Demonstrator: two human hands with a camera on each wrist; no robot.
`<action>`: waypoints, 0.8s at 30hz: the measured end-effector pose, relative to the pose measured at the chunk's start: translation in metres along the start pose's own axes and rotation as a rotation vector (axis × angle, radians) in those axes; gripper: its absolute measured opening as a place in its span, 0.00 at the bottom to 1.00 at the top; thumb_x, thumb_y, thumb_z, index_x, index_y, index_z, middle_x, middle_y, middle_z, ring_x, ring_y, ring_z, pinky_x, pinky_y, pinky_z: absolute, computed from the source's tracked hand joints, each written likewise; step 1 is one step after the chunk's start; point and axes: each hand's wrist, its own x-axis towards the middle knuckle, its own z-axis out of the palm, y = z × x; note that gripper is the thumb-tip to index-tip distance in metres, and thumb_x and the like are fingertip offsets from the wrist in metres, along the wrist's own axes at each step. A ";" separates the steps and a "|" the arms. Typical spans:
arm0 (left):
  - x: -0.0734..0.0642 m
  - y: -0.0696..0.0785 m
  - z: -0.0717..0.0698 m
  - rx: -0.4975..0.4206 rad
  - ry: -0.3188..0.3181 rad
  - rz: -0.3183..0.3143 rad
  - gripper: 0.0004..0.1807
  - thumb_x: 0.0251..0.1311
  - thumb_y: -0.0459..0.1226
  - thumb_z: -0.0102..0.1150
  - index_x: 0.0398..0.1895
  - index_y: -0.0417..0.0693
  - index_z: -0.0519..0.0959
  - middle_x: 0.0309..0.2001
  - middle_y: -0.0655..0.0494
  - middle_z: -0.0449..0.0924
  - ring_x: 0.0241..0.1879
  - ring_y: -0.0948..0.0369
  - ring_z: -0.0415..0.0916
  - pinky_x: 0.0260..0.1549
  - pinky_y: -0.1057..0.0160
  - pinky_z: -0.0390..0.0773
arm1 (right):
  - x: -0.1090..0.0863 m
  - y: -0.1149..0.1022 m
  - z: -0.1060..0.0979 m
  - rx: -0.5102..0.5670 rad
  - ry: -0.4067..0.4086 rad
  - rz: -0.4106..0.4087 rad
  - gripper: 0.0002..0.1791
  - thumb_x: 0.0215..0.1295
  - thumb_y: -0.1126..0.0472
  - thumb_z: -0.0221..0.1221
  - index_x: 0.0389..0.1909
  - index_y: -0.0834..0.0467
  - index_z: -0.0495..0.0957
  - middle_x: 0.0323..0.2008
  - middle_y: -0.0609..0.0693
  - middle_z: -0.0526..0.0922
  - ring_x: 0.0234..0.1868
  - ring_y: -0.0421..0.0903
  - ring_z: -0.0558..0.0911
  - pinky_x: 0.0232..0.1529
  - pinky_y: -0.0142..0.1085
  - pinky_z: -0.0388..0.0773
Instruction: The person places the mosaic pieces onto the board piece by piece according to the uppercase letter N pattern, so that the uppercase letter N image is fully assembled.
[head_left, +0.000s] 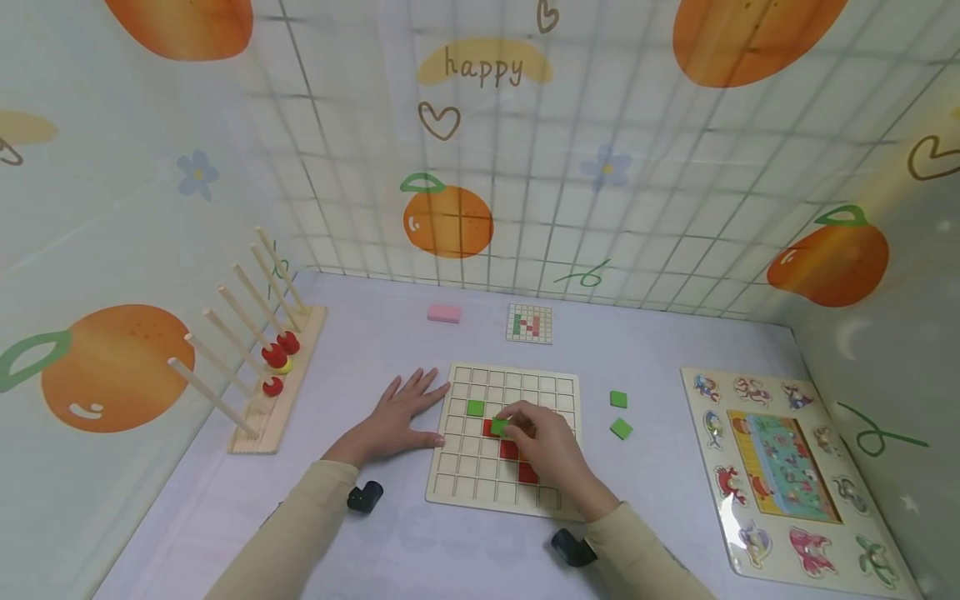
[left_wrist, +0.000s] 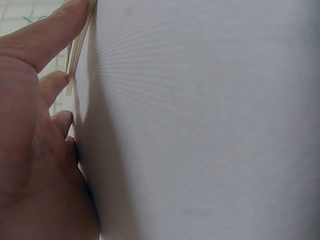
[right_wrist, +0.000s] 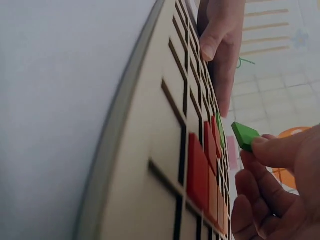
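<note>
A wooden grid board [head_left: 468, 487] lies flat on the table, with red square tiles [head_left: 527, 473] in a diagonal and a green tile [head_left: 475, 408] set in its cells. My right hand [head_left: 546, 442] pinches another green tile [right_wrist: 245, 136] between thumb and fingers, held just above the board. In the right wrist view that tile is tilted and apart from the grid. My left hand [head_left: 393, 421] rests spread on the table, its thumb and fingertips touching the board's left edge. Part of the board is hidden under the right hand.
Two loose green tiles [head_left: 620, 428] lie right of the board. Behind it are a small pattern card [head_left: 529, 323] and a pink block [head_left: 444, 313]. A wooden peg rack [head_left: 277, 408] with red beads stands at left; a picture puzzle [head_left: 798, 483] lies at right.
</note>
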 end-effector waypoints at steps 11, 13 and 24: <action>0.000 0.000 -0.001 0.004 -0.003 0.003 0.52 0.57 0.64 0.65 0.81 0.60 0.55 0.83 0.54 0.39 0.81 0.52 0.30 0.77 0.44 0.27 | 0.011 -0.006 0.015 -0.129 -0.005 -0.073 0.09 0.68 0.60 0.66 0.46 0.45 0.85 0.36 0.38 0.84 0.36 0.38 0.78 0.40 0.36 0.79; 0.000 0.001 -0.001 0.004 -0.003 0.006 0.52 0.57 0.64 0.65 0.81 0.60 0.55 0.83 0.53 0.39 0.81 0.51 0.30 0.77 0.44 0.28 | 0.013 -0.007 0.017 -0.139 -0.010 -0.083 0.08 0.68 0.59 0.66 0.46 0.45 0.85 0.35 0.37 0.84 0.36 0.38 0.78 0.39 0.35 0.79; 0.000 -0.001 0.001 -0.004 0.005 0.016 0.52 0.57 0.65 0.65 0.81 0.61 0.55 0.83 0.54 0.39 0.81 0.51 0.30 0.77 0.44 0.27 | 0.019 -0.013 0.027 -0.164 -0.038 -0.111 0.08 0.68 0.59 0.66 0.46 0.46 0.86 0.34 0.37 0.82 0.36 0.39 0.76 0.38 0.34 0.77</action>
